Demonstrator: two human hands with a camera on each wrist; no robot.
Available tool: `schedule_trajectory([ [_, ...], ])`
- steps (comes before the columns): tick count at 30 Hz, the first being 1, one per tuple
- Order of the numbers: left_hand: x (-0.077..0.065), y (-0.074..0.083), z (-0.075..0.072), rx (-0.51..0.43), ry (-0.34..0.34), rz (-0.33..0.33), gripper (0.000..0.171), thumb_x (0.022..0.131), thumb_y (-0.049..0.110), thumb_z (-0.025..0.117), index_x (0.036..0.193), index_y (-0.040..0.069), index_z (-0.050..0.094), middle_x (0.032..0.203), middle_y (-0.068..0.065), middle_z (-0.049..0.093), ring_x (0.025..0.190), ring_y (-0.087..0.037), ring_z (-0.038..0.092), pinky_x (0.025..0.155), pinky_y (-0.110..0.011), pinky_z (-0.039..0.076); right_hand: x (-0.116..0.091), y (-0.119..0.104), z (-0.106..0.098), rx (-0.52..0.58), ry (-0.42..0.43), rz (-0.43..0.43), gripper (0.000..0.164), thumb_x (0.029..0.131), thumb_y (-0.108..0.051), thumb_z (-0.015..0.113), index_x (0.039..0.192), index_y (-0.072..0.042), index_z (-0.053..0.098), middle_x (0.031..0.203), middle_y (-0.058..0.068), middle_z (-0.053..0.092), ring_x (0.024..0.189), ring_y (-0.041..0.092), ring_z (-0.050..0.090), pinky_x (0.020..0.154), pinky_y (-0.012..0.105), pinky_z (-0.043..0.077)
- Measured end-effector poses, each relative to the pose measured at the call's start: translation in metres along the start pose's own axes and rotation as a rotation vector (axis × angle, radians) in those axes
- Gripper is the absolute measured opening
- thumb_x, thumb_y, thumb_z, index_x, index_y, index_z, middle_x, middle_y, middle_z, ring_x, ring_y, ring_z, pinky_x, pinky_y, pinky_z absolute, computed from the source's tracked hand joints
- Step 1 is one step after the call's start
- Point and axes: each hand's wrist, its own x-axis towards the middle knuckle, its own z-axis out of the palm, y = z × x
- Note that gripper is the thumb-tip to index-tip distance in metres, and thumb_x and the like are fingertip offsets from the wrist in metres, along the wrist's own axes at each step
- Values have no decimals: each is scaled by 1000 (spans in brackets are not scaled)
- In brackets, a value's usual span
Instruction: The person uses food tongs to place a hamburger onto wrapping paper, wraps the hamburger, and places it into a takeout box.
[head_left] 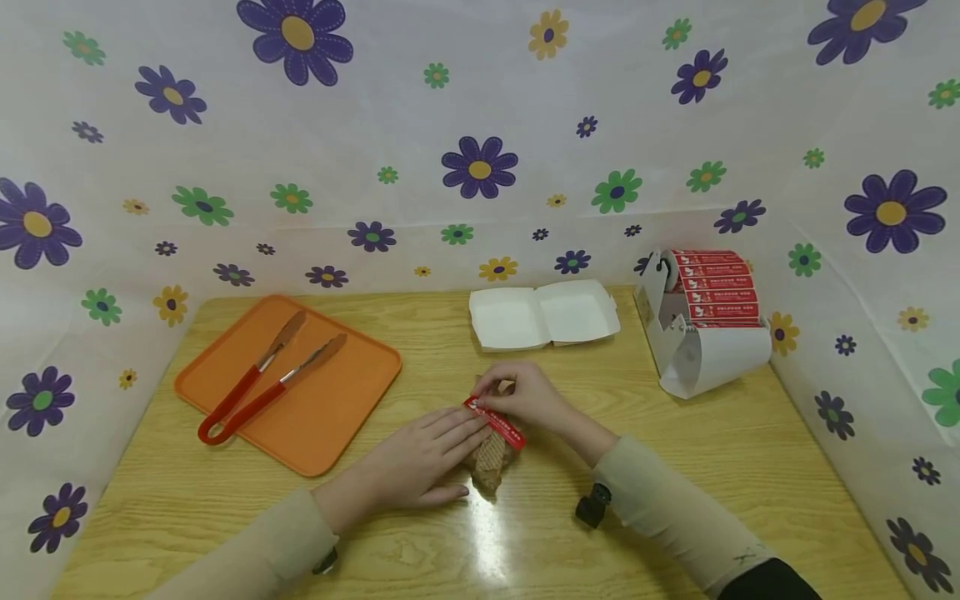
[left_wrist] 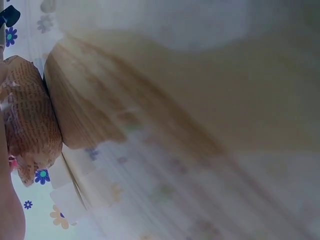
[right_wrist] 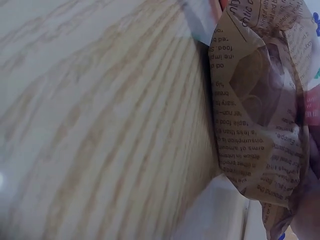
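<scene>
A small brown paper package [head_left: 489,467] printed with lines of text lies on the wooden table in front of the person. Across its top runs a red label sticker [head_left: 504,427] at a slant. My left hand [head_left: 420,457] lies over the package's left side, fingers straight, fingertips at the sticker's edge. With thumb and forefinger, my right hand [head_left: 528,396] pinches the sticker's upper left end. In the right wrist view the crinkled package [right_wrist: 255,140] fills the right side, and the red sticker [right_wrist: 312,106] shows at the edge. The left wrist view shows the package [left_wrist: 32,110] at far left.
An orange tray [head_left: 330,417] with red-handled tongs [head_left: 247,400] is at the left. Behind the hands stands an opened white box [head_left: 510,321]. A label dispenser [head_left: 708,358] holding a roll of red stickers [head_left: 720,292] stands at the back right, near the flowered cloth [head_left: 525,100].
</scene>
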Motion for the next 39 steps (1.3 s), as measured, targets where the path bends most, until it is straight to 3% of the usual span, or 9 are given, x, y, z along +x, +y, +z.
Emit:
schedule_trajectory([
  [7, 1, 0, -1, -9, -11, -6, 82, 100, 60, 61, 160, 6, 46, 166, -11, 48, 154, -27, 47, 129, -42, 40, 1, -1, 1, -46, 4, 5, 13, 87, 0, 83, 100, -2, 81, 100, 14, 79, 86, 5, 65, 75, 19, 59],
  [11, 0, 0, -1, -15, -30, -11, 82, 102, 60, 60, 161, 6, 45, 167, -11, 47, 155, -27, 45, 130, -42, 38, 1, -4, 1, -66, 23, 18, 26, 86, 2, 84, 111, 2, 77, 92, 13, 76, 83, 8, 65, 74, 19, 59],
  [15, 0, 0, -1, -17, -24, -10, 81, 101, 59, 61, 160, 6, 46, 166, -11, 47, 155, -28, 45, 130, -42, 38, -2, -6, 1, -28, 62, 16, 35, 86, 4, 84, 119, 5, 71, 93, 15, 75, 86, 12, 67, 73, 19, 59],
  [19, 1, 1, -2, -15, -13, -10, 82, 100, 60, 61, 160, 6, 47, 165, -12, 49, 154, -28, 47, 129, -42, 39, -11, -5, -1, 24, 105, -21, 28, 88, 4, 82, 114, 4, 71, 99, 19, 74, 89, 13, 67, 75, 21, 62],
  [24, 2, 2, -2, -33, -9, -17, 83, 100, 62, 61, 160, 6, 45, 165, -14, 47, 153, -30, 46, 130, -43, 38, -26, -1, -6, -48, 128, -134, 13, 90, 3, 81, 101, -1, 76, 101, 14, 77, 91, 17, 69, 87, 31, 65],
  [28, 2, 3, -2, -53, -1, -23, 84, 99, 62, 63, 160, 6, 46, 167, -18, 44, 155, -32, 44, 129, -45, 39, -36, 3, -9, -164, 113, -287, 18, 87, 4, 82, 102, -5, 78, 102, 9, 79, 96, 23, 72, 91, 38, 64],
  [33, 2, 3, -3, -84, -5, -46, 85, 98, 61, 65, 160, 6, 46, 169, -25, 37, 158, -38, 37, 130, -47, 37, -43, 6, -10, -350, 109, -488, 23, 83, 0, 87, 104, -6, 80, 103, 5, 81, 99, 22, 72, 90, 35, 62],
  [39, 1, 2, -2, -151, -47, -86, 84, 100, 59, 63, 164, 10, 40, 171, -23, 33, 162, -37, 30, 132, -47, 31, -49, 8, -13, -587, 72, -653, 25, 83, -5, 86, 108, -7, 82, 108, 5, 81, 101, 20, 74, 91, 32, 64],
])
